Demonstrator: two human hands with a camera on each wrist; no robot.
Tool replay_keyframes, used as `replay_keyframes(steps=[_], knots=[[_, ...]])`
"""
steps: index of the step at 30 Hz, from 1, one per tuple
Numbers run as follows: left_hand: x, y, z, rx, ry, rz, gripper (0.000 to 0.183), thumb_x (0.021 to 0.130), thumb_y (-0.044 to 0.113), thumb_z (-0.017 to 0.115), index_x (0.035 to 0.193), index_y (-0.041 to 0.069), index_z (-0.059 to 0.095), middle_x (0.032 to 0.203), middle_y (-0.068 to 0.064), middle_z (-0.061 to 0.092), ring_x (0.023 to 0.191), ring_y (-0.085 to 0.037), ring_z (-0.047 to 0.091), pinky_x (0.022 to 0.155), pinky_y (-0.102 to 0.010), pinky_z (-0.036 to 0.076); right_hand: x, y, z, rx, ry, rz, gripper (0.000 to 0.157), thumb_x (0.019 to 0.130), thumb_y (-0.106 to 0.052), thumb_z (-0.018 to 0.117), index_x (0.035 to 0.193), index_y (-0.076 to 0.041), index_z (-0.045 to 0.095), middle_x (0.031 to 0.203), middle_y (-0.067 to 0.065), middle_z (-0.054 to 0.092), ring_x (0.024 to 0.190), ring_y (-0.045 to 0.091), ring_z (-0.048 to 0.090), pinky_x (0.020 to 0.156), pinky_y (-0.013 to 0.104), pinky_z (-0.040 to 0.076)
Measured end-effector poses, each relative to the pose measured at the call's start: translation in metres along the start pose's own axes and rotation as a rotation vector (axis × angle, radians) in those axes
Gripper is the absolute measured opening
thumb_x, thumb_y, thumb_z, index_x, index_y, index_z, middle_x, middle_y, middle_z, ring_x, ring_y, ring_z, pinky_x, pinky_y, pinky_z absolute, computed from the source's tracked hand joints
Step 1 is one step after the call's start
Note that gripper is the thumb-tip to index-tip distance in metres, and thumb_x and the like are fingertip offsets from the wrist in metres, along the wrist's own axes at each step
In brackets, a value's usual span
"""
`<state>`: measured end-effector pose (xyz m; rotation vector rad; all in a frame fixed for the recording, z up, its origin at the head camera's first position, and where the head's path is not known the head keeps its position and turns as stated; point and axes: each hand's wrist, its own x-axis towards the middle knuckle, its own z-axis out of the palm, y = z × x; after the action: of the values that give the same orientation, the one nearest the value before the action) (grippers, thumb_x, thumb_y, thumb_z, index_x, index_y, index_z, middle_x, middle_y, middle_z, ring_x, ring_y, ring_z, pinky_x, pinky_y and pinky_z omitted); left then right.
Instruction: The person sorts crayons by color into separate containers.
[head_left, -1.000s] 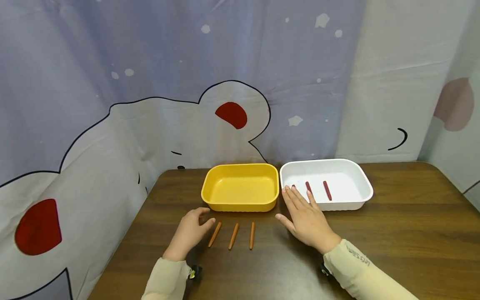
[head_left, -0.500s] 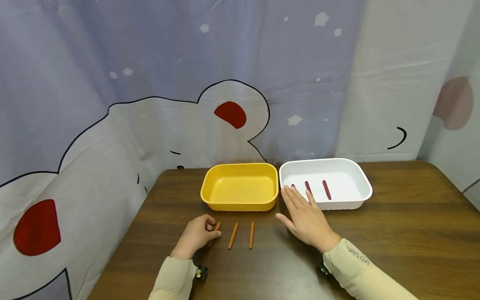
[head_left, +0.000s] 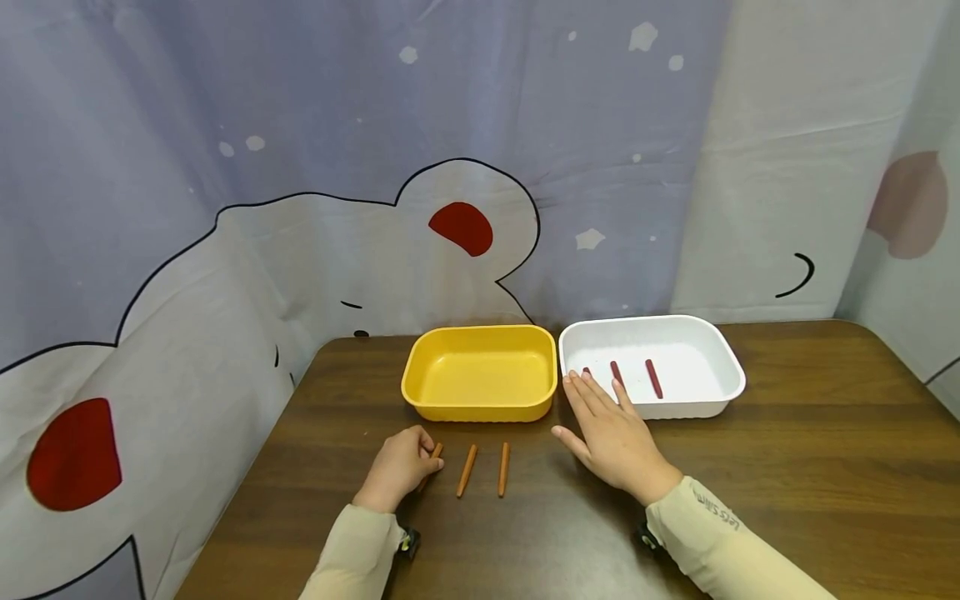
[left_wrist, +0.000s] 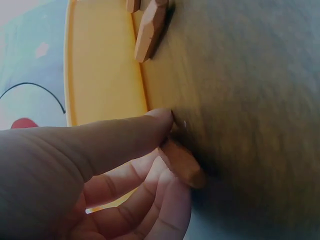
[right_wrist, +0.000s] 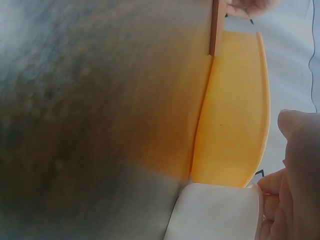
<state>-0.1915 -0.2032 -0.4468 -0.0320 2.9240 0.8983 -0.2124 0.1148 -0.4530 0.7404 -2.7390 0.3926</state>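
Observation:
Three orange-brown crayons lie on the wooden table in front of the yellow tray (head_left: 480,413). My left hand (head_left: 396,468) pinches the leftmost crayon (left_wrist: 184,166) between thumb and fingertips, low at the table; the hand covers part of it in the head view. To its right, the middle crayon (head_left: 467,472) and the right crayon (head_left: 504,470) lie untouched. My right hand (head_left: 617,450) has its fingers stretched out over the near left rim of the white tray (head_left: 690,411). Inside that tray are three dark red crayons (head_left: 654,379), one mostly hidden behind the fingers.
Both trays stand side by side near the back of the table (head_left: 832,433). Behind them hangs a patterned curtain (head_left: 615,167) with cartoon shapes. A dark wrist camera (head_left: 409,542) sits beneath the left sleeve.
My left hand has moved a little right and down onto the leftmost crayon, and its thumb and fingers have closed on it. The right hand has stayed in place.

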Motion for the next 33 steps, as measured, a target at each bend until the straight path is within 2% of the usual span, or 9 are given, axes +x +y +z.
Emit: replay_keyframes(steps=[8,15,17,20,24,28,33], knots=[[0.001,-0.001,-0.001,0.015,0.019,0.02,0.013,0.086,0.003,0.076,0.087,0.005,0.062,0.073,-0.001,0.056,0.064,-0.014,0.051,0.059,-0.027,0.044,0.0,-0.001,-0.001,0.005,-0.012,0.011,0.073,0.104,-0.046,0.053,0.156,0.002,0.035,0.161,0.016,0.034,0.149,0.034,0.032,0.122,0.058,0.014],[-0.001,-0.006,-0.004,-0.12,-0.017,0.005,0.006,0.089,0.003,0.069,0.093,0.002,0.064,0.077,-0.002,0.06,0.06,-0.014,0.054,0.056,-0.028,0.047,0.001,-0.002,-0.001,0.0,-0.005,0.005,0.073,0.103,-0.045,0.054,0.155,0.002,0.036,0.161,0.017,0.035,0.148,0.035,0.033,0.122,0.059,0.015],[-0.001,-0.007,-0.005,-0.172,-0.038,-0.002,0.006,0.091,0.004,0.068,0.095,0.001,0.065,0.077,-0.003,0.063,0.057,-0.015,0.056,0.054,-0.029,0.048,0.001,-0.002,0.0,-0.002,-0.001,0.004,0.073,0.103,-0.045,0.054,0.155,0.002,0.036,0.16,0.017,0.036,0.148,0.035,0.034,0.122,0.059,0.016],[-0.001,-0.008,-0.008,-0.266,-0.078,0.0,0.009,0.093,0.004,0.066,0.099,-0.002,0.067,0.08,-0.005,0.068,0.063,-0.015,0.06,0.06,-0.029,0.051,0.001,-0.001,0.001,-0.003,-0.001,0.002,0.073,0.103,-0.046,0.054,0.155,0.002,0.036,0.16,0.017,0.037,0.148,0.035,0.034,0.122,0.058,0.015],[0.001,-0.009,-0.015,-0.49,-0.162,-0.019,0.022,0.098,0.005,0.059,0.112,-0.01,0.066,0.095,-0.013,0.073,0.081,-0.017,0.068,0.075,-0.032,0.059,0.001,-0.001,0.002,-0.004,-0.001,0.001,0.073,0.103,-0.046,0.054,0.155,0.002,0.037,0.16,0.017,0.037,0.148,0.035,0.034,0.122,0.059,0.015],[0.005,-0.008,-0.022,-0.693,-0.236,-0.028,0.032,0.104,0.009,0.054,0.125,-0.015,0.059,0.11,-0.022,0.071,0.094,-0.02,0.07,0.084,-0.035,0.06,0.001,-0.001,0.002,-0.004,-0.001,0.006,0.073,0.103,-0.046,0.055,0.155,0.002,0.037,0.16,0.017,0.036,0.148,0.035,0.034,0.122,0.059,0.015],[0.012,-0.001,-0.031,-0.82,-0.273,0.004,0.04,0.105,0.012,0.055,0.133,-0.017,0.053,0.118,-0.025,0.068,0.098,-0.017,0.07,0.087,-0.032,0.059,0.0,0.0,0.001,-0.009,0.0,0.008,0.073,0.103,-0.046,0.054,0.155,0.003,0.037,0.16,0.017,0.036,0.148,0.035,0.034,0.122,0.059,0.016]])
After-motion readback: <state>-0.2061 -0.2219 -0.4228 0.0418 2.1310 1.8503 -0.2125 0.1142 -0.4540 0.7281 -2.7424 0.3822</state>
